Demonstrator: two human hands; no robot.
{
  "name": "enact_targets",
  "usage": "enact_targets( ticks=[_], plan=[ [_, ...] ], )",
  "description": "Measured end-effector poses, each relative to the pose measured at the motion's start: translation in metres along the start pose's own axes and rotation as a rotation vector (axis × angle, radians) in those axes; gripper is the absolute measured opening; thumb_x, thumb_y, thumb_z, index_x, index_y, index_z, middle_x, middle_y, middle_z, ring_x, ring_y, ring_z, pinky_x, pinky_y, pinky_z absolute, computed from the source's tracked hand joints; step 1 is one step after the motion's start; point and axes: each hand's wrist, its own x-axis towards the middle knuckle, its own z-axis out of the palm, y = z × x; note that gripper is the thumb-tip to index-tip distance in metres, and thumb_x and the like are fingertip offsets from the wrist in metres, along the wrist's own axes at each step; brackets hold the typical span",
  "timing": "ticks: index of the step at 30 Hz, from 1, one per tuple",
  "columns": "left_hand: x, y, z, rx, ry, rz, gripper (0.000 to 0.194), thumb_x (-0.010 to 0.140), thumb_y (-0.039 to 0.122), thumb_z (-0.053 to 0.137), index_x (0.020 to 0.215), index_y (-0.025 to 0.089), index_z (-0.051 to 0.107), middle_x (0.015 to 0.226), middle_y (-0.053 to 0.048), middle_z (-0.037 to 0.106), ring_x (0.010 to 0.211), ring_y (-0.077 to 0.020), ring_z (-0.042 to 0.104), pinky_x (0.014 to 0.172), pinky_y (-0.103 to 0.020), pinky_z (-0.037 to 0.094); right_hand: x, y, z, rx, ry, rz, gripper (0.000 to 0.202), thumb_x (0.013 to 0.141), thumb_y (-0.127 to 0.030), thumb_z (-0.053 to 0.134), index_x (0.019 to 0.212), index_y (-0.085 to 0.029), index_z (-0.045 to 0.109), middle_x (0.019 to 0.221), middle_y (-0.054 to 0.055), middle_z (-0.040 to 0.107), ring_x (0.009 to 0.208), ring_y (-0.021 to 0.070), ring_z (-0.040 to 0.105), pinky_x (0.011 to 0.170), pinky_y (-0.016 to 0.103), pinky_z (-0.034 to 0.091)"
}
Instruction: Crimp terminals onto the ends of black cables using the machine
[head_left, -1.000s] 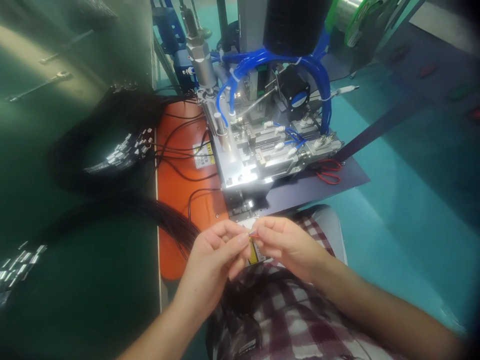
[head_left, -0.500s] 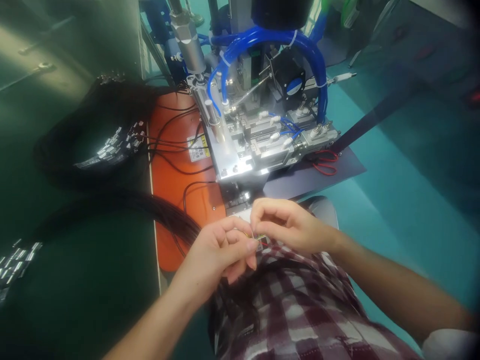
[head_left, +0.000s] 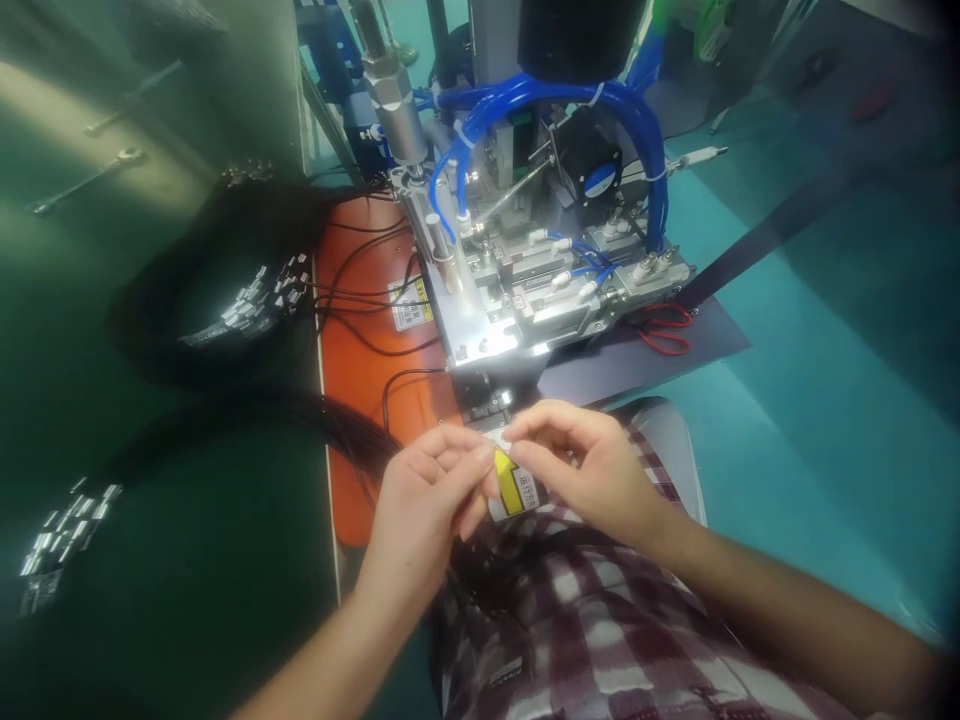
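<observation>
My left hand (head_left: pixel 431 490) is closed in a pinch, its thumb and forefinger meeting near a yellow arrow label (head_left: pixel 511 488). Half a second ago thin coloured wires showed at these fingertips; at this moment they are too small to make out. Close by on the right, my right hand (head_left: pixel 581 465) also pinches, its fingertips almost touching the left ones. What it grips is hidden. Dark cables (head_left: pixel 487 585) lie below the left hand, over the plaid cloth (head_left: pixel 600 640) on my lap.
A metal machine (head_left: pixel 517 310) with blue air hoses (head_left: pixel 555 90) stands on an orange base (head_left: pixel 360 400) ahead. On the green surface to the left lie black cable bundles (head_left: pixel 247 405) with shiny metal-looking ends (head_left: pixel 71 525). A red wire loop (head_left: pixel 667 330) rests beside the machine.
The coloured wires between my fingertips have dropped out of sight. My fingers have shifted, uncovering the yellow arrow label. The view has moved, so the machine appears slightly lower and farther right.
</observation>
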Motion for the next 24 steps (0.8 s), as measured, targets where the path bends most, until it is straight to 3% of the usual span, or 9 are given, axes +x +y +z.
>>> enact_targets(
  ticks=[4, 8, 14, 20, 24],
  plan=[
    [0.0, -0.004, 0.0, 0.025, 0.006, 0.023, 0.018, 0.081, 0.029, 0.068, 0.077, 0.015, 0.056, 0.057, 0.003, 0.06, 0.034, -0.001, 0.036, 0.043, -0.018, 0.023, -0.001, -0.001, 0.009, 0.018, 0.041, -0.012, 0.008, 0.081, -0.025, 0.066, 0.081, -0.018, 0.068, 0.07, 0.0, 0.065, 0.055, 0.0095, 0.049, 0.051, 0.023, 0.039],
    [-0.002, -0.007, 0.0, 0.008, -0.012, 0.043, 0.017, 0.082, 0.028, 0.066, 0.078, 0.016, 0.055, 0.058, 0.003, 0.06, 0.035, -0.0015, 0.037, 0.044, -0.019, 0.026, 0.002, -0.001, 0.014, 0.122, 0.033, 0.077, 0.008, 0.079, -0.024, 0.065, 0.076, -0.017, 0.064, 0.067, 0.0, 0.062, 0.057, 0.0107, 0.052, 0.052, 0.023, 0.04],
    [-0.004, -0.009, 0.002, -0.058, -0.004, 0.053, 0.013, 0.085, 0.026, 0.061, 0.081, 0.018, 0.053, 0.057, 0.003, 0.06, 0.038, -0.0028, 0.038, 0.043, -0.017, 0.024, -0.003, -0.004, 0.017, 0.209, 0.02, 0.158, 0.013, 0.079, -0.024, 0.064, 0.07, -0.017, 0.057, 0.054, -0.006, 0.048, 0.047, 0.0064, 0.04, 0.044, 0.02, 0.032],
    [-0.005, -0.008, 0.004, -0.048, -0.036, 0.051, 0.015, 0.085, 0.026, 0.063, 0.078, 0.016, 0.054, 0.057, 0.003, 0.061, 0.037, -0.002, 0.038, 0.043, -0.017, 0.026, 0.0, -0.006, 0.009, 0.367, -0.078, 0.283, 0.017, 0.079, -0.026, 0.064, 0.067, -0.017, 0.057, 0.046, -0.009, 0.042, 0.041, 0.0048, 0.033, 0.039, 0.019, 0.028],
    [-0.003, -0.008, 0.002, -0.03, -0.064, 0.023, 0.017, 0.082, 0.026, 0.066, 0.076, 0.016, 0.054, 0.056, 0.002, 0.063, 0.034, -0.0021, 0.039, 0.04, -0.016, 0.025, 0.006, -0.005, 0.002, 0.384, -0.131, 0.281, 0.018, 0.079, -0.025, 0.065, 0.066, -0.016, 0.057, 0.046, -0.009, 0.04, 0.042, 0.0043, 0.029, 0.041, 0.019, 0.024]
  ],
)
